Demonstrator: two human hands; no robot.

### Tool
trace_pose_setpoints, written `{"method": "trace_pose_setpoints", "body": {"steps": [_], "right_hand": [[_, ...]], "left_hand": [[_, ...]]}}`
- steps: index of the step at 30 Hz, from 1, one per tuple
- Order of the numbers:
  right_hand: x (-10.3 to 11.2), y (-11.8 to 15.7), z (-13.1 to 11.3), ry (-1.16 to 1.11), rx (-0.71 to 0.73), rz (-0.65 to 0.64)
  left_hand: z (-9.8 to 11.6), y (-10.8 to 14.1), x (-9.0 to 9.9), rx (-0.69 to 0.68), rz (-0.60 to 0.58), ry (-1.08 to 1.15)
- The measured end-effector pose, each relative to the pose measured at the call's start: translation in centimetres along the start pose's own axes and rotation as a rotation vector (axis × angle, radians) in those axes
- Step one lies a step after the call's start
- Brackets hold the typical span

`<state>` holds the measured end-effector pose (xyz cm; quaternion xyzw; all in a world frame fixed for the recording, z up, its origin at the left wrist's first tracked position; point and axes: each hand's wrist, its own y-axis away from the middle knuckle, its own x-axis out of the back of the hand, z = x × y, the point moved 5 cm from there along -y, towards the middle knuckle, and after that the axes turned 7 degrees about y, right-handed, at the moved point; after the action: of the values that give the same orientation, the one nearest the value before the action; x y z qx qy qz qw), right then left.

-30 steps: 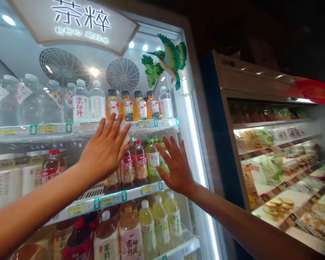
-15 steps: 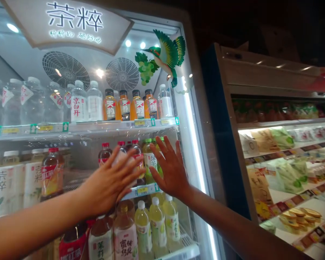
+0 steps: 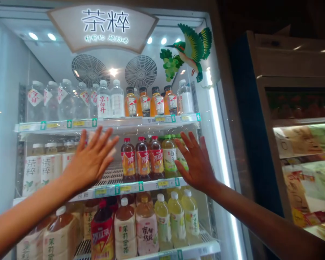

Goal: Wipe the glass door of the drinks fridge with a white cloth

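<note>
Head view: left hand (image 3: 89,162), right hand (image 3: 196,162) well apart on fridge glass (image 3: 154,159)

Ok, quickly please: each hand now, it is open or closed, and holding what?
Left hand: open, fingers spread, holding nothing.
Right hand: open, fingers spread, holding nothing.

Head-worn camera looks forward, close up at a glass-door drinks cooler (image 3: 219,108).

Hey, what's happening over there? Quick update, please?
Left hand and right hand open, nothing held. Both raised flat at drinks cooler glass. Red-capped bottles behind it, between hands.
</note>
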<state>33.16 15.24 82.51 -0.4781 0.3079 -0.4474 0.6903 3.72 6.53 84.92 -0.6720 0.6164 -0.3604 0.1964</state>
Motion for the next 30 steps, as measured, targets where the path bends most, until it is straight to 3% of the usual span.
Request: {"method": "trace_pose_setpoints", "body": {"steps": [2,5,6,7,11,12,13,16,17,18,22,24,27,30], "right_hand": [[0.1,-0.2,-0.3,0.007,0.003,-0.015],[0.4,-1.1,-2.5,-0.002,0.032,-0.061],[0.4,-1.5,-3.8,-0.013,0.061,-0.075],[0.4,-2.1,-5.5,-0.027,0.098,-0.087],[-0.1,-4.3,-12.7,-0.073,0.219,-0.108],[-0.4,-4.8,-14.2,-0.082,0.229,-0.112],[-0.8,-5.3,-15.5,-0.092,0.235,-0.115],[-1.8,-6.6,-18.4,-0.114,0.256,-0.125],[-2.2,-6.9,-19.1,-0.116,0.265,-0.128],[-2.5,-7.2,-19.6,-0.112,0.272,-0.128],[-3.3,-8.5,-22.0,-0.093,0.233,-0.083],[-3.5,-9.4,-24.2,-0.157,0.221,-0.058],[-3.3,-11.0,-28.8,-0.354,0.258,-0.004],[-3.5,-12.1,-32.8,-0.508,0.324,0.055]], "left_hand": [[-0.6,1.3,0.2,0.041,-0.004,-0.014],[1.8,4.1,-0.3,-0.348,-0.176,0.011],[1.7,4.7,-0.2,-0.403,-0.203,0.011],[0.8,5.0,0.0,-0.372,-0.204,0.002],[-6.3,5.3,2.0,0.154,-0.053,-0.054],[-7.0,5.9,2.3,0.182,-0.044,-0.057],[-7.1,6.9,2.4,0.125,-0.059,-0.048],[-5.6,11.2,2.6,-0.275,-0.193,-0.002],[-6.0,12.6,2.9,-0.314,-0.215,-0.001],[-7.1,13.7,3.4,-0.288,-0.209,-0.005],[-13.0,14.6,4.8,0.116,-0.07,-0.016],[-12.8,13.9,4.3,0.13,-0.065,0.014],[-9.6,12.7,2.8,0.09,-0.069,0.075],[-8.3,12.4,2.3,0.172,-0.032,0.149]]}}
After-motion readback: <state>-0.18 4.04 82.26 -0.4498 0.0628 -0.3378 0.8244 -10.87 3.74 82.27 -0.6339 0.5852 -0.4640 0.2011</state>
